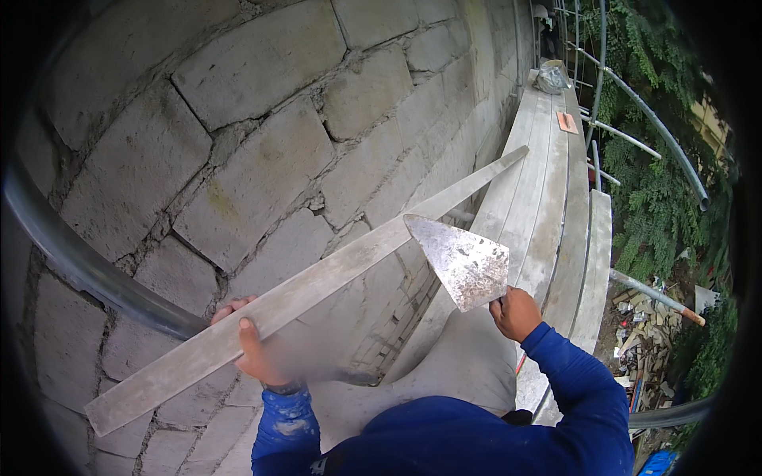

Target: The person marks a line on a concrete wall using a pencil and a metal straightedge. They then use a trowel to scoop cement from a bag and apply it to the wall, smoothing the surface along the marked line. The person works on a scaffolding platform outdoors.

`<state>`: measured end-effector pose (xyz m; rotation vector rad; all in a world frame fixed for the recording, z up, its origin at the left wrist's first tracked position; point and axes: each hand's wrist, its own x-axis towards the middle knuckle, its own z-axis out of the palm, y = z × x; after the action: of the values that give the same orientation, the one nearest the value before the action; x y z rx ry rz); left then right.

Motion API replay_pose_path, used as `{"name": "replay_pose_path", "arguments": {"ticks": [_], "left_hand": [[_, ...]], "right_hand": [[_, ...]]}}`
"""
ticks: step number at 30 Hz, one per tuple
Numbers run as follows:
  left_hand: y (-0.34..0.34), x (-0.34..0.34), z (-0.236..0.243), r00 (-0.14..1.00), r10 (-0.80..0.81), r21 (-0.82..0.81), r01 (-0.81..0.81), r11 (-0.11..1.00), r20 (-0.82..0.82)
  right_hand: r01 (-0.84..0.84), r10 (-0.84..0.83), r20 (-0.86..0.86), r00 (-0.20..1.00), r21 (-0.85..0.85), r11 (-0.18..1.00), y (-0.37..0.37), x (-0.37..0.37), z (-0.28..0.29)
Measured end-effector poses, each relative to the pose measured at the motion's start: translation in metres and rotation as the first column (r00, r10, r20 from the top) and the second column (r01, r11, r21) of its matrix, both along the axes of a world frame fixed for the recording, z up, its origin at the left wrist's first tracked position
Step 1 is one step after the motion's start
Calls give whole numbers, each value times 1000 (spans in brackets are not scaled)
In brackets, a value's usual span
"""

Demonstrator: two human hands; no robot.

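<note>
A long grey straightedge (305,289) lies slantwise across a rough block wall (238,159), its low end near the left edge of the view and its far tip reaching toward the plank walkway (540,174) of a scaffold. The left hand (250,345) grips it a little below the middle, thumb laid over the front face and fingers (230,305) curled round the upper edge, clenched on the bar. The right hand (516,313) is closed round the handle of a mortar-crusted trowel (464,262), whose pointed blade meets the straightedge's lower edge; the handle itself is hidden inside the fist. The risk, as it looks from here, is the drop: the straightedge is held by one hand only, off its balance point, so a slackened grip or a knock from the trowel could tip it off the wall and over the planks toward the rubble (643,333) and greenery below. A curved metal pipe (87,266) crosses the wall just behind the left hand, a second rail (659,127) guards the outer side, and a sack (552,78) sits far along the boards.
</note>
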<state>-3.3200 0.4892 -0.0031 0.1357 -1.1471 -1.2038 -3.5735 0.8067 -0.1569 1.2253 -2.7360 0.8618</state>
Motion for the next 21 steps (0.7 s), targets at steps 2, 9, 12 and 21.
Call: {"name": "replay_pose_path", "arguments": {"ticks": [2,9,12,21], "left_hand": [[-1,2,-4,1000,10,-11,-10,1000,2],[3,-1,0,1000,18,-7,-18,1000,4],[1,4,-5,999,32,-11,-32,999,-8],[-1,7,-10,999,37,-27,-37,999,19]], "right_hand": [[-152,152,-6,988,-38,988,-10,29,30],[28,-31,14,999,143,989,19,-13,17],[-161,161,25,987,15,987,-7,42,48],[-148,148,-11,989,-12,989,-3,34,24]]}}
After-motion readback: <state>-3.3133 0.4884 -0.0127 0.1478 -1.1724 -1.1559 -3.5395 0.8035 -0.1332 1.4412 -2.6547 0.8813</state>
